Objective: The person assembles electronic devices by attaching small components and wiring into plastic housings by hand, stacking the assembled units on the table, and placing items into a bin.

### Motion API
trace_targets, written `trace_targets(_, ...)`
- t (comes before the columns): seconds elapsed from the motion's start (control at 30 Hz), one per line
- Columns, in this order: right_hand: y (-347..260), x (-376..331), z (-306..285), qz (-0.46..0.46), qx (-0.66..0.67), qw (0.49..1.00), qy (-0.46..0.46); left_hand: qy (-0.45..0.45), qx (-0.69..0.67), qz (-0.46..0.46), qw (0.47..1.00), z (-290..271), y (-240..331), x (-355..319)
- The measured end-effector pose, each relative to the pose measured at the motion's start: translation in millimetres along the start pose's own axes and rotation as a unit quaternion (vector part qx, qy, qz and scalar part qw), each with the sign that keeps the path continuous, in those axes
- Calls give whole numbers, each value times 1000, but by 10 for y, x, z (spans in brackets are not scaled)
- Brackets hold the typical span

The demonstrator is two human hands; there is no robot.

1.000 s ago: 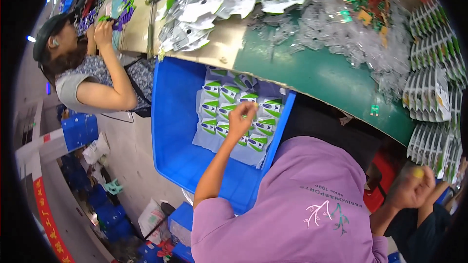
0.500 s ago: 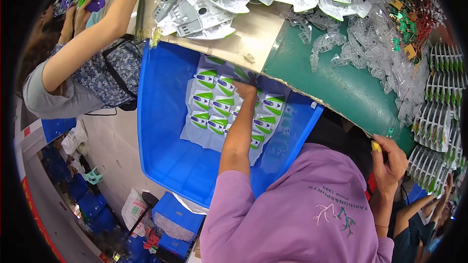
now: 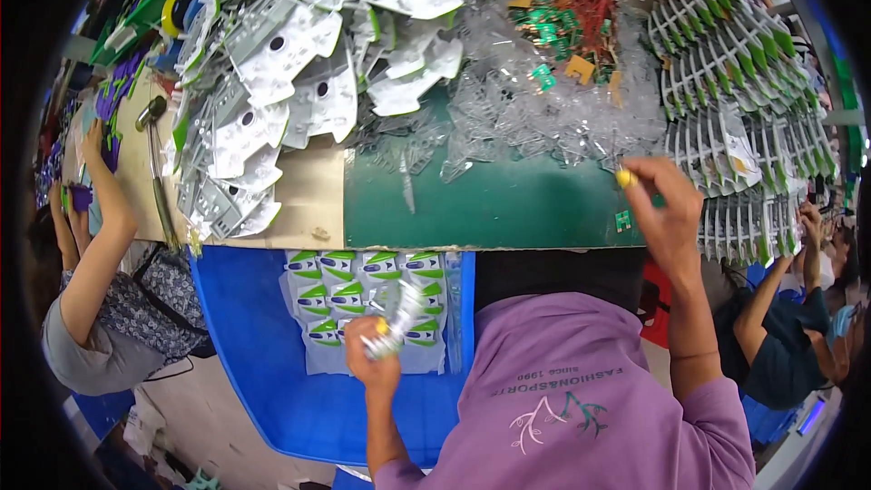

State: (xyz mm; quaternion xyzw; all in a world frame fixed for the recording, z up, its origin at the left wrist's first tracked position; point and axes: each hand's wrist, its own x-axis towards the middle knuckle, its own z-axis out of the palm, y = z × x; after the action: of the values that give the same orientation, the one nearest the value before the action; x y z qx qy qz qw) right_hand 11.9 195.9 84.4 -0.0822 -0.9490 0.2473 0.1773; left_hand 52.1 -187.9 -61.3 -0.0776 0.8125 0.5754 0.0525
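My left hand (image 3: 370, 354), above the blue bin (image 3: 231, 354), is closed on a white-and-grey plastic shell part (image 3: 402, 313), smeared by motion. A yellow cover shows on one of that hand's fingertips. Beneath it in the bin, green-and-white shell pieces (image 3: 345, 295) lie in rows on a pale sheet. My right hand (image 3: 670, 213) hovers over the right front of the green mat (image 3: 508, 213), thumb and forefinger pinched together, a yellow cover on one tip. Whatever lies between them is too small to make out. A small green circuit board (image 3: 622, 220) sits beside that hand.
White shells (image 3: 290, 45) are heaped at the table's left, next to a hammer (image 3: 154, 127). Clear plastic pieces (image 3: 517, 118) and red-wired circuit boards (image 3: 572, 18) spread behind the mat. Stacked shells (image 3: 726, 82) stand at right. Co-workers (image 3: 100, 308) work on both sides.
My left hand has come up out of the rows in the bin and now holds a shell part. My right hand has moved from the table's edge over the mat. The view has turned.
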Motion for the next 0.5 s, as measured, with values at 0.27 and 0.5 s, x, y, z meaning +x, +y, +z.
trace_targets(0.27,490,66,159,67,-94,993,-37,-222,84,561,793,1262,1117,663)
trace_targets(0.5,564,-94,48,175,294,939,-25,-237,135,550,790,1557,1307,773)
